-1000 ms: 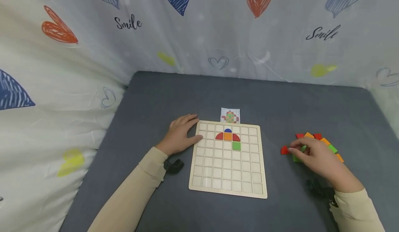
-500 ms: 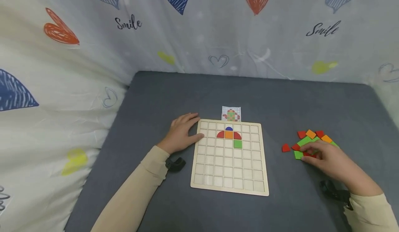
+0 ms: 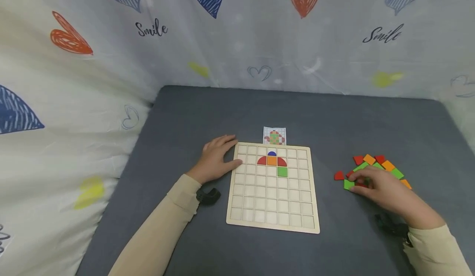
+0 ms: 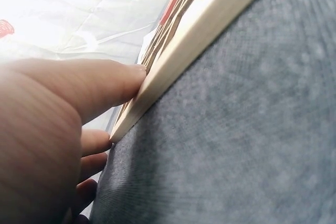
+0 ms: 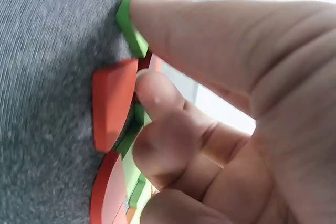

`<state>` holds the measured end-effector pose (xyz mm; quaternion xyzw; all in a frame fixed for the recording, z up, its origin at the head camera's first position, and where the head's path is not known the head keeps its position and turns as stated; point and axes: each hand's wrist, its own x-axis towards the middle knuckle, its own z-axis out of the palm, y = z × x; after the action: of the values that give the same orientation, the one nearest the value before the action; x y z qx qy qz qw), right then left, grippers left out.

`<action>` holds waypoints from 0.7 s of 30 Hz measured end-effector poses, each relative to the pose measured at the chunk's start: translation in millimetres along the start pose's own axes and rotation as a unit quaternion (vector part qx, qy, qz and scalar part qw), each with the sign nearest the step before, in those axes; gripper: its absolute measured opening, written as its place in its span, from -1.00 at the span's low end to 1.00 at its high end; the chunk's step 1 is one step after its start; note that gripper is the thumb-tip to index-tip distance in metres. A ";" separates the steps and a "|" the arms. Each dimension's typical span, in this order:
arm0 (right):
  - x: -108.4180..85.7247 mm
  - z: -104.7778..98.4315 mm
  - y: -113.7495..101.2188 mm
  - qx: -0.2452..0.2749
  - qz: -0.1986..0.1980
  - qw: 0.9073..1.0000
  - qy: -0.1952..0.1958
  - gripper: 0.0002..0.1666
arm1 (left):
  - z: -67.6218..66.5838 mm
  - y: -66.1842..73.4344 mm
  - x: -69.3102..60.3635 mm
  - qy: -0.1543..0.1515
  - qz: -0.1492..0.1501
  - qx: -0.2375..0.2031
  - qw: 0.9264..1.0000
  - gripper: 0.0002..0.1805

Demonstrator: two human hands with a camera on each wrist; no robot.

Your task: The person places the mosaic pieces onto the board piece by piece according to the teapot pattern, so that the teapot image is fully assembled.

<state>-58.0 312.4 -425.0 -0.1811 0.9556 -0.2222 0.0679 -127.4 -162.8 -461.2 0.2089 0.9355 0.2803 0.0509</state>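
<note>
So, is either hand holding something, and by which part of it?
The left hand touches the board at its left edge; no clear grip. The right hand has its thumb against a green tile; a hold cannot be told.

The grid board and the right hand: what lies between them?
Head view: bare grey table, then a lone red piece; at the right hand, a green piece and another red one.

The grid board (image 3: 272, 193) looks like smooth, matt wood, the tabletop (image 4: 236, 119) finely ribbed cloth
</note>
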 end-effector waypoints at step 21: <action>31.5 -1.7 -36.7 0.030 -0.003 0.997 0.064 -0.84 | 2.4 0.1 -1.4 0.001 -0.007 -0.008 1.000 -0.21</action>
<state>-75.9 270.5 -408.6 -0.1671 0.9503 -0.2625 0.0111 -125.6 -162.1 -463.2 0.2016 0.9349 0.2871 0.0539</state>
